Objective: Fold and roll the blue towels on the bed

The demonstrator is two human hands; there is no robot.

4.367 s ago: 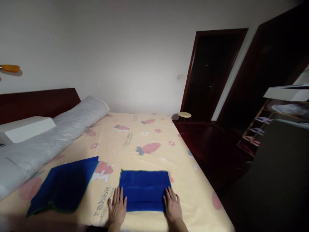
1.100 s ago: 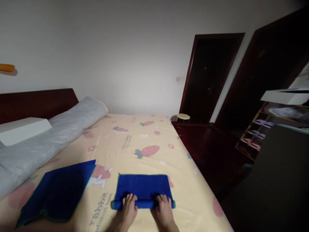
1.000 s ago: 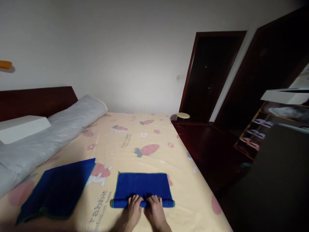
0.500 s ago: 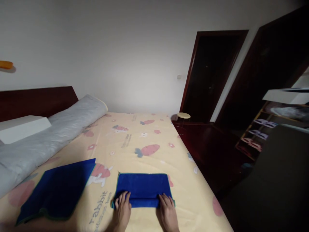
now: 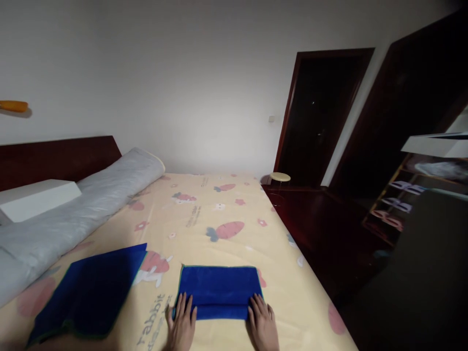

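A blue cloth [image 5: 221, 282] with green edging lies on the bed in front of me, its near edge turned over into a flat strip. My left hand [image 5: 183, 319] rests on the left end of that strip, fingers stretched out and apart. On the strip's right end lies my right hand [image 5: 262, 317], its fingers also extended over the cloth. Neither hand grips anything. To the left, a second blue cloth [image 5: 91, 287] with the same edging is spread loosely, its near edge rumpled.
The bed has a yellow sheet [image 5: 288, 292] printed with carrots and rabbits. A grey rolled mattress or quilt [image 5: 106, 195] lies along the left, with a white box [image 5: 42, 197] against it. Beyond the right edge are a round stool [image 5: 280, 177] and a shoe rack [image 5: 395, 204].
My fingers have uncurled from the turned-over strip and flattened on it. Both hands have shifted slightly outward toward its ends. The view has shifted a little.
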